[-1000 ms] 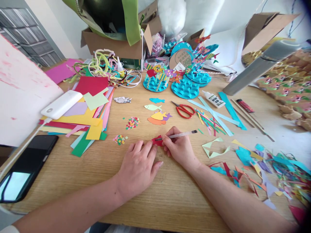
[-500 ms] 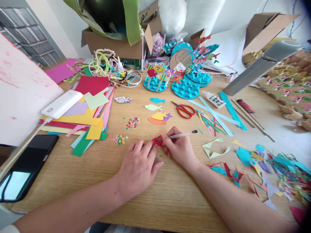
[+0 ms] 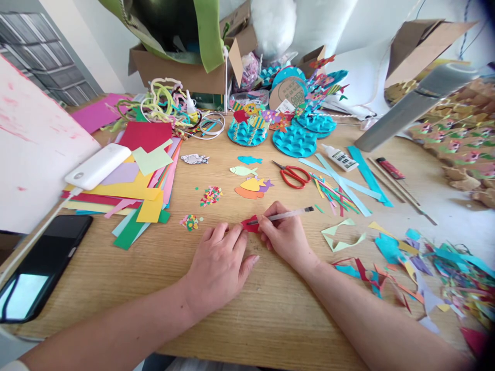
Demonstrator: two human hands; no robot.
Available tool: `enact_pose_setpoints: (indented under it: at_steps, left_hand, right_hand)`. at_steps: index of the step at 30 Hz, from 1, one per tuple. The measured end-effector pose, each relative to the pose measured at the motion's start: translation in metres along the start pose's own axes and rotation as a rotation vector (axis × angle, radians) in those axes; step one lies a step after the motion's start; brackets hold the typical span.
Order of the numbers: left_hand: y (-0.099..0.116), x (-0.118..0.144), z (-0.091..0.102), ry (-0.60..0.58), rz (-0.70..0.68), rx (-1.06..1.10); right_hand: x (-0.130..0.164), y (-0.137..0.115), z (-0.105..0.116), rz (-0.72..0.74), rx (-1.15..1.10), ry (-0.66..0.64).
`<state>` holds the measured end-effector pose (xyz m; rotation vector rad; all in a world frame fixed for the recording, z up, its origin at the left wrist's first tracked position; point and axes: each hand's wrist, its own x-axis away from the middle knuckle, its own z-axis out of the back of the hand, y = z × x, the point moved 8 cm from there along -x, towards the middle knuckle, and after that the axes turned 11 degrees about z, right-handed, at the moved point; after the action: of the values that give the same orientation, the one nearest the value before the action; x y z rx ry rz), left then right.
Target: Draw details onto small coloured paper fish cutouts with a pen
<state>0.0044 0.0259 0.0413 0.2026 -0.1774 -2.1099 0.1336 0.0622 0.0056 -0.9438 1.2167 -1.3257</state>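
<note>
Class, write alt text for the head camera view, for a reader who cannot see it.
A right hand holds a clear-barrelled pen with its tip on a small red paper cutout, which the left hand pins flat on a wooden table. Beyond lie red-handled scissors, paper fish shapes, a stack of coloured paper sheets and a black phone.

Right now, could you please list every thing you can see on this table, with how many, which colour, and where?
red paper piece: one, red, centre front, under both hands
pen: one, clear with dark cap, in right hand
paper fish: several, mixed colours, centre
scissors: one, red handles, right of fish
glue bottle: one, white, right
paper sheets: a stack, many colours, left
power bank: one, white, on the sheets
phone: one, black, front left
paper scraps: many, mixed, front right
left hand: flat, pressing the paper
right hand: gripping the pen
</note>
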Motion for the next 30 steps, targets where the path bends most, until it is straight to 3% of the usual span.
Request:
enact_pose_setpoints:
  at_steps: [30]
  left_hand:
    - [-0.0003,-0.0003,0.0004,0.004,0.003,0.001]
  right_hand:
    - [0.0,-0.003,-0.0006,-0.015,0.021,-0.004]
